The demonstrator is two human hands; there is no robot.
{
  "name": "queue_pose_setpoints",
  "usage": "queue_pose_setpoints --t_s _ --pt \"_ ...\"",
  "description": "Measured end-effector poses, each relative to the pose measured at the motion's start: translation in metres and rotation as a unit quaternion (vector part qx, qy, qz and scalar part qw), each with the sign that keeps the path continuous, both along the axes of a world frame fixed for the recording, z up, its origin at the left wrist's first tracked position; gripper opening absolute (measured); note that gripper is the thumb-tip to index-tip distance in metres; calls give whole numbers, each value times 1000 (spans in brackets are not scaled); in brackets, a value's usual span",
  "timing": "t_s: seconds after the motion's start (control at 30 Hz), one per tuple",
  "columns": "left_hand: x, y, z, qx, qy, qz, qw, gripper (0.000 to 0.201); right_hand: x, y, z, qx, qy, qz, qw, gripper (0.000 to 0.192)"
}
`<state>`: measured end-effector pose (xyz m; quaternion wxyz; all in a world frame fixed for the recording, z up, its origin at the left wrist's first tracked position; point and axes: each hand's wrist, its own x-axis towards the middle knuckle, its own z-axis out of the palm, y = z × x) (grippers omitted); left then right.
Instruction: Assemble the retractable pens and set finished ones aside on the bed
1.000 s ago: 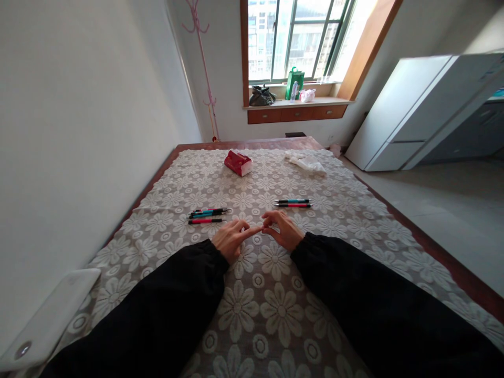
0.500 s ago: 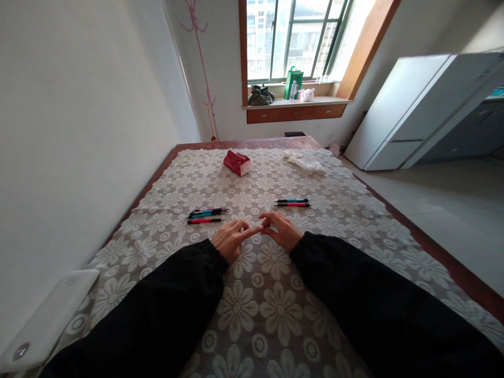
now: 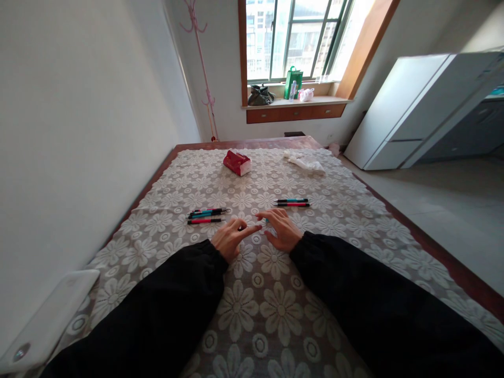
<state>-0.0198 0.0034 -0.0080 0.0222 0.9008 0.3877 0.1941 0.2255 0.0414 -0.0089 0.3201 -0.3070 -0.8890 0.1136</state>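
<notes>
My left hand (image 3: 229, 239) rests over the cloth with its index finger stretched to the right and its other fingers curled, a small dark end showing between them. Just beside that fingertip is my right hand (image 3: 284, 230), thumb and fingers apart. A bit of teal (image 3: 266, 220) shows between the right thumb and index finger; it looks like part of a pen, mostly hidden. Several teal, red and black pens (image 3: 205, 213) lie left of my hands, with a red pen (image 3: 205, 221) nearest. Beyond the right hand lie a teal pen (image 3: 292, 200) and another red pen (image 3: 293, 205), side by side.
A flowered lace cloth (image 3: 236, 307) covers the wooden table. Farther back sit a red tissue pack (image 3: 237, 163) and a crumpled white plastic bag (image 3: 306, 163). A white device (image 3: 49, 320) stands at the near left, by the wall.
My right thumb has come away from the index finger, and the right fingers have spread and shifted slightly left. The teal bit now shows between them. The left hand stays nearly still.
</notes>
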Motion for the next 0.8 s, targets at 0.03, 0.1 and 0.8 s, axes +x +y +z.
queue_pose_setpoints --t_s 0.03,0.1,0.8 --pt "0 0 0 1 -2 4 1000 95 0 0 1 8 -11 -28 1000 59" --pt "0 0 -1 5 -1 15 1000 95 0 0 1 10 -33 -100 994 59" --pt "0 0 -6 0 13 81 997 91 0 1 1 31 -46 -90 994 13"
